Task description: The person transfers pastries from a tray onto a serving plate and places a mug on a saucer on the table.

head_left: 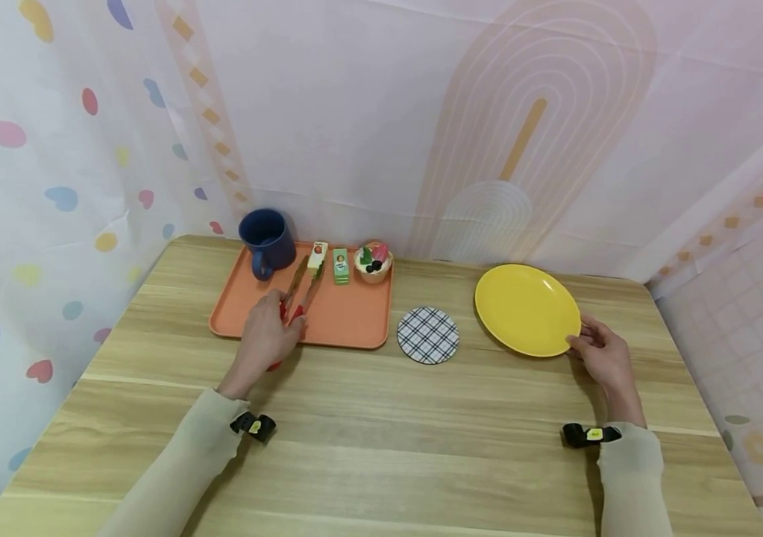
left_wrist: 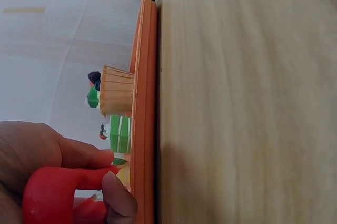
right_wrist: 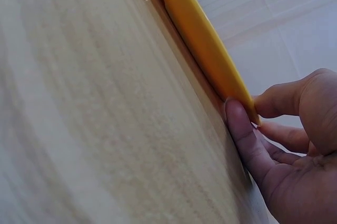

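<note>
My left hand (head_left: 265,333) grips red-handled tongs (head_left: 312,291) over the left part of an orange tray (head_left: 347,324). Their two arms stand apart, and the tips point at a small pale cake slice (head_left: 317,256). Beside that slice is a green layered cake piece (head_left: 341,267), then a fruit-topped tart (head_left: 373,270). In the left wrist view, thumb and fingers close around the red handle (left_wrist: 50,195) near the tray's edge. At the right, my right hand (head_left: 605,356) pinches the rim of a yellow plate (head_left: 527,309), thumb on one side and fingers on the other.
A dark blue mug (head_left: 277,246) stands at the tray's back left corner. Between tray and plate lies a round checked coaster (head_left: 428,335). The wooden table (head_left: 381,447) meets a patterned cloth backdrop (head_left: 347,112) behind and at both sides.
</note>
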Demonstrator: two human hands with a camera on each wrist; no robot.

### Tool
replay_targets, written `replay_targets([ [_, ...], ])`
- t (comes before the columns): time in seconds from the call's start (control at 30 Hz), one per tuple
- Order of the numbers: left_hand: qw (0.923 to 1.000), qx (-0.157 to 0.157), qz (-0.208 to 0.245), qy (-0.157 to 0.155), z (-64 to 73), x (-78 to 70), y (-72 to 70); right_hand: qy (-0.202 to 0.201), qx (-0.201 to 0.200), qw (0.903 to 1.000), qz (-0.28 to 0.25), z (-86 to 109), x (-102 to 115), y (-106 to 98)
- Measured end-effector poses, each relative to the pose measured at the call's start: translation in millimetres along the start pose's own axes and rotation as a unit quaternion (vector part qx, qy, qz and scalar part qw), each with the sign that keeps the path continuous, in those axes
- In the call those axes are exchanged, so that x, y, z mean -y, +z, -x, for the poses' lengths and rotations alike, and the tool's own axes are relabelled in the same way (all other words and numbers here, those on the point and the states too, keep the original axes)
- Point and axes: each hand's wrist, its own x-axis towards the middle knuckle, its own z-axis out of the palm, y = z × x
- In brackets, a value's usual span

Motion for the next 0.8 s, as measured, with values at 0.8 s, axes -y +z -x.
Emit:
replay_targets([
  [0.8,0.9995,-0.001,0.025,0.017,3.6,7.3,-3.5,0.011,0.001,0.9999,-0.008,-0.3,1.0,0.2],
])
